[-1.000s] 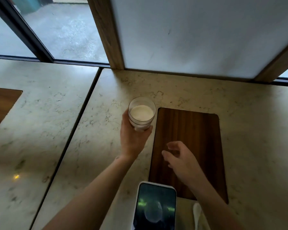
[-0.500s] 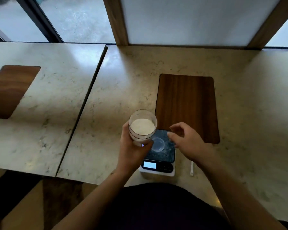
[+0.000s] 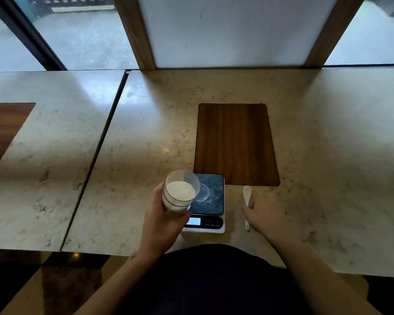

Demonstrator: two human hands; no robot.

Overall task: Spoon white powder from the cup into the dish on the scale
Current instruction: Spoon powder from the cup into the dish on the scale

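Observation:
My left hand [image 3: 163,220] grips a clear cup [image 3: 180,193] holding white powder, lifted above the left edge of the scale [image 3: 212,221]. The scale is white with a dark glass top and a lit display. A small clear dish [image 3: 203,193] sits on the glass, partly hidden behind the cup. A white spoon [image 3: 246,197] lies on the counter just right of the scale. My right hand [image 3: 265,218] rests over the spoon's handle, fingers spread and touching it; a firm grip is not visible.
A dark wooden inlay [image 3: 236,144] lies in the marble counter [image 3: 146,133] behind the scale. A seam [image 3: 100,151] splits the counter from a second slab at left, with another wooden inlay [image 3: 2,133]. Windows and a white panel stand behind.
My head view has pulled back and down. My left hand brought the cup toward me, over the scale. My right hand moved from above the dish rightward onto the spoon.

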